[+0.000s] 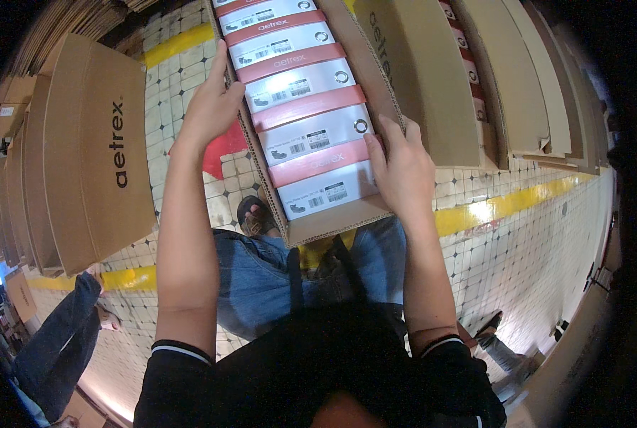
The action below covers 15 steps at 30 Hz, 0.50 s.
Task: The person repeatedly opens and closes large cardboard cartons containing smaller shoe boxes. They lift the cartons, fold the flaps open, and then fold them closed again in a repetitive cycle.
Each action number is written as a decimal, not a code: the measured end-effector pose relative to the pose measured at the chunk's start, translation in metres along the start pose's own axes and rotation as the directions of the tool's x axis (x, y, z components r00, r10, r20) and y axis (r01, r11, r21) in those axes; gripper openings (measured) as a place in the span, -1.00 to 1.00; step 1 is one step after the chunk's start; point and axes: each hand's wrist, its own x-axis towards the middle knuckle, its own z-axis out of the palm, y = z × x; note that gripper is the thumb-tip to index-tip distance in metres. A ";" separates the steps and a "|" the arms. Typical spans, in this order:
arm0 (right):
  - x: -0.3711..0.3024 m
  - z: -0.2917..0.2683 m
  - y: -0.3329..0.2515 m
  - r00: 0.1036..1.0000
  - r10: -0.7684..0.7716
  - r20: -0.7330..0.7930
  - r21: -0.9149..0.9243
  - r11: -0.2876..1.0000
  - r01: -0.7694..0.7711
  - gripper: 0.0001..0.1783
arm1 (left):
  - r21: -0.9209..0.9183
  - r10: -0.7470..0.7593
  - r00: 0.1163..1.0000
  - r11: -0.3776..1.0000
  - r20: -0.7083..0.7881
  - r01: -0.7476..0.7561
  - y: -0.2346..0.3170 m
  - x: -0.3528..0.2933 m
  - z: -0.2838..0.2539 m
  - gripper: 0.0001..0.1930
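Observation:
In front of me is a long open cardboard carton [336, 230], filled with a single row of shoeboxes [311, 135]. The shoeboxes have white labelled ends and pink lid edges. My left hand [210, 107] grips the carton's left wall, its thumb by the top edge and its fingers mostly hidden along the outer side. Closed over the right wall near the close corner, my right hand [406, 167] has its thumb inside against a shoebox and its fingers on the rim.
More open cartons [432, 93] with shoeboxes stand on the right. A row of upright brown cartons [104, 192] lines the left. The tiled floor [504, 264] has yellow stripes [511, 203]. Other people's legs [58, 349] show at lower left and at lower right.

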 end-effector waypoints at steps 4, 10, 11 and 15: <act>-0.001 -0.001 0.000 1.000 0.012 0.012 0.015 1.000 -0.012 -0.62 | -0.027 -0.029 0.999 0.999 0.021 0.029 0.003 -0.001 -0.002 -0.21; -0.006 0.000 0.001 0.999 -0.031 -0.014 0.021 0.999 0.031 -0.58 | -0.028 0.035 0.999 0.999 -0.010 -0.035 -0.002 -0.003 0.000 -0.24; -0.007 0.000 0.001 1.000 -0.028 -0.009 0.034 0.999 0.029 -0.58 | -0.012 0.071 0.997 0.997 -0.027 -0.071 -0.004 -0.003 0.001 -0.24; -0.009 0.001 0.001 0.998 -0.056 -0.033 0.009 0.998 0.056 -0.57 | -0.015 0.101 0.994 0.995 -0.039 -0.102 -0.009 -0.004 0.001 -0.27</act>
